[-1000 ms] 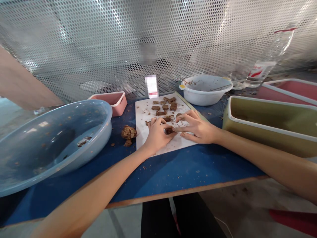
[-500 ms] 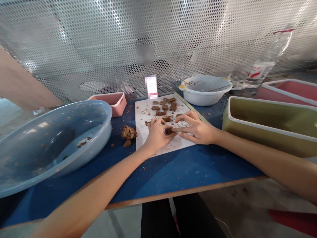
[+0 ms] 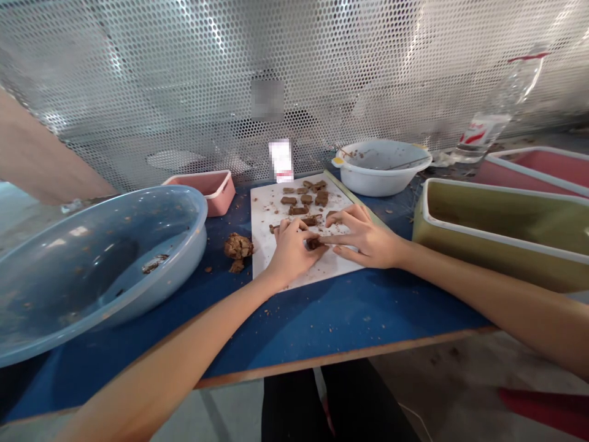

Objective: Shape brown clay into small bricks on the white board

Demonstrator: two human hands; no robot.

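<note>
On a white board (image 3: 264, 212) lie several small shaped pieces of brown clay (image 3: 289, 201). My left hand (image 3: 294, 248) is closed round a small lump of clay (image 3: 314, 243), holding it down on the board between thumb and fingers. The outstretched forefinger of my right hand (image 3: 363, 239) touches the same lump from the right; its other fingers are apart and hold nothing. A longer clay strip (image 3: 309, 221) lies just beyond my fingertips, partly hidden. Left of the board, a rough mound of clay (image 3: 238, 247) rests on the blue table (image 3: 322, 319).
A large blue basin (image 3: 184, 245) stands at the left, with a pink box (image 3: 223, 195) behind it. To the right are a white basin (image 3: 380, 178), a green box (image 3: 488, 245), a pink tray (image 3: 543, 161) and a plastic bottle (image 3: 488, 132). Perforated metal (image 3: 184, 80) closes off the back.
</note>
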